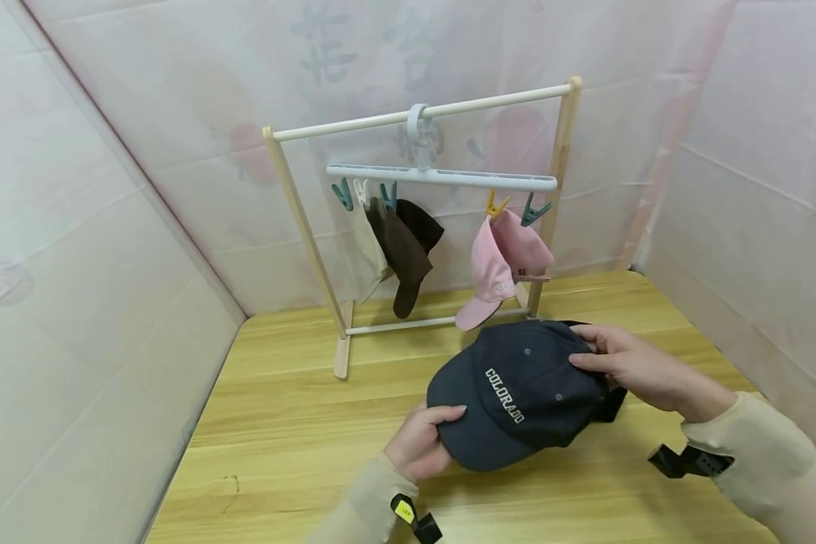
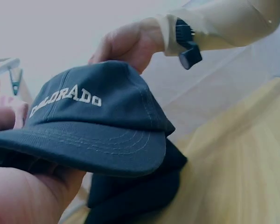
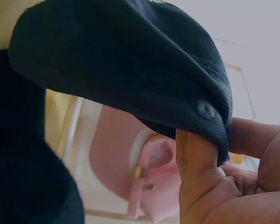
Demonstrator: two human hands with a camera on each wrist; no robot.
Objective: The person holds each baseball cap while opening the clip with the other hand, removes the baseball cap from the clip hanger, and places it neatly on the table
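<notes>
Overhead, I see both hands on the dark navy cap (image 1: pixel 517 393) lettered COLORADO, held just above the wooden table (image 1: pixel 285 423). My left hand (image 1: pixel 418 446) curls round the brim; my right hand (image 1: pixel 629 363) pinches the back of the crown. Only this view shows the wooden rack (image 1: pixel 421 113) behind, its white clip hanger (image 1: pixel 442 177) carrying a brown cap (image 1: pixel 404 249) and a pink cap (image 1: pixel 499 264). From the left wrist I see a second dark cap (image 2: pixel 135 191) lying under the brim, barely visible from above. The right wrist shows my thumb (image 3: pixel 196 163) tucked inside the cap's rear edge.
</notes>
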